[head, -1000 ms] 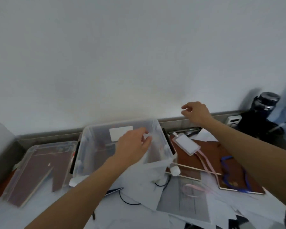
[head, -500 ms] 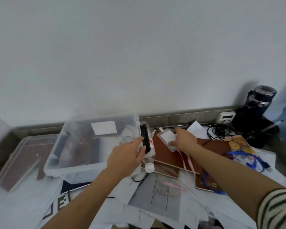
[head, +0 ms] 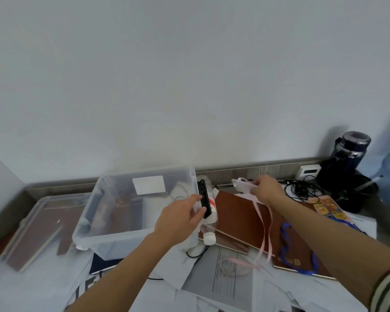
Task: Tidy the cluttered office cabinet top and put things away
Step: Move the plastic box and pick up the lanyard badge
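A clear plastic storage box (head: pixel 113 224) stands tilted on the cluttered cabinet top, left of centre. My left hand (head: pixel 180 218) grips its right rim, by a black handle clip (head: pixel 205 202). My right hand (head: pixel 266 191) pinches a white badge holder (head: pixel 242 184) and holds it lifted above a brown folder (head: pixel 239 217). The badge's pink lanyard (head: pixel 265 230) hangs down over the folder and papers. Inside the box lie a few faint items and a thin cable.
The box lid (head: pixel 41 224) lies at far left. A white bottle (head: pixel 208 235) sits beside the box. A blue lanyard (head: pixel 288 246), loose papers (head: pixel 230 273), tangled black cables (head: pixel 302 190), a white socket (head: pixel 307 171) and a dark flask (head: pixel 351 154) fill the right side.
My right hand came down from the wall onto the badge holder and has lifted it off the folder, trailing the pink lanyard. My left hand moved from inside the box to its right rim.
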{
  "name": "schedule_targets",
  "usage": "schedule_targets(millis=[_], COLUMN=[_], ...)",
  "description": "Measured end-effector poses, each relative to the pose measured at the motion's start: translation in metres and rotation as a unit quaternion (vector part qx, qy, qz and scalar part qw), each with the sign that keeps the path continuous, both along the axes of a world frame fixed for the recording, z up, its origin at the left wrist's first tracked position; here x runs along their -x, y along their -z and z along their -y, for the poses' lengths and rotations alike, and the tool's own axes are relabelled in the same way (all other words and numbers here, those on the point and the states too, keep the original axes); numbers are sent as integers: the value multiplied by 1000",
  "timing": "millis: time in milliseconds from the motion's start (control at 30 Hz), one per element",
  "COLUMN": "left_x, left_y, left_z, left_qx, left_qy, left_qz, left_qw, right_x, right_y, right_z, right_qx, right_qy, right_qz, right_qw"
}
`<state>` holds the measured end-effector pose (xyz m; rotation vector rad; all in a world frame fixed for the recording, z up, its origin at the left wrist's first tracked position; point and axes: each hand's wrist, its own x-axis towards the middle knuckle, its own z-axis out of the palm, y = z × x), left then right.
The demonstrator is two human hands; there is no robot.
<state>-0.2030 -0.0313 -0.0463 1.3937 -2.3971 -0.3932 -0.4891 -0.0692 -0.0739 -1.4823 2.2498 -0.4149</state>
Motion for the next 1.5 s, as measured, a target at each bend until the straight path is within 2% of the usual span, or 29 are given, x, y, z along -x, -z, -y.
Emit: schedule_targets(millis=[100, 167, 200, 267, 333, 400, 567, 633, 733, 833, 900, 933, 967, 1033, 1100, 1200, 1267, 1367, 1500], left_x=[-6, -11, -14, -18, -23, -30, -42, -50, -74, -113, -140, -150, -158, -168, -173, -182, -183, -176, -172], left_y=[-7, -16, -23, -43, -65, -79, -99, -109, -131, -157, -167, -166, -160, -134, -100, -57, -39, -28, -16], left_z=[11, 23, 31, 47, 61, 73, 76, 71, 71, 85, 94, 97, 100, 102, 98, 89, 86, 79, 70], left_qx=[-85, -137, -166, -250, -310, -328, -442, -461, -420, -316, -263, -248, -237, -207, -181, -150, -100, -47, -34], left_qy=[-15, -71, -113, -190, -214, -194, -27, 4, -44, -123, -142, -155, -177, -231, -257, -225, -190, -138, -75], left_qz=[-116, -222, -290, -435, -528, -570, -568, -576, -650, -710, -714, -697, -667, -566, -428, -225, -83, 84, 277], left_qw=[990, 963, 936, 844, 761, 728, 694, 675, 633, 617, 633, 655, 684, 764, 847, 936, 973, 986, 957], right_x=[-7, -15, -23, -40, -61, -82, -124, -132, -137, -135, -138, -140, -144, -151, -159, -176, -191, -215, -232], right_y=[-62, -112, -137, -179, -210, -229, -259, -268, -280, -284, -277, -269, -258, -228, -191, -136, -103, -61, -28], right_z=[7, 9, 7, 4, 1, 3, 14, 22, 35, 47, 56, 60, 64, 68, 68, 65, 64, 60, 49], right_qx=[102, 143, 146, 138, 136, 129, 107, 108, 107, 120, 131, 133, 128, 92, 31, -56, -94, -134, -169], right_qy=[-15, -49, -67, -99, -120, -124, -147, -163, -170, -168, -168, -169, -174, -201, -242, -323, -367, -400, -433], right_qz=[109, 209, 253, 313, 366, 428, 530, 558, 592, 605, 577, 541, 487, 331, 190, 35, -76, -150, -231], right_qw=[989, 966, 954, 934, 913, 886, 828, 806, 780, 769, 789, 813, 847, 917, 951, 944, 922, 894, 855])
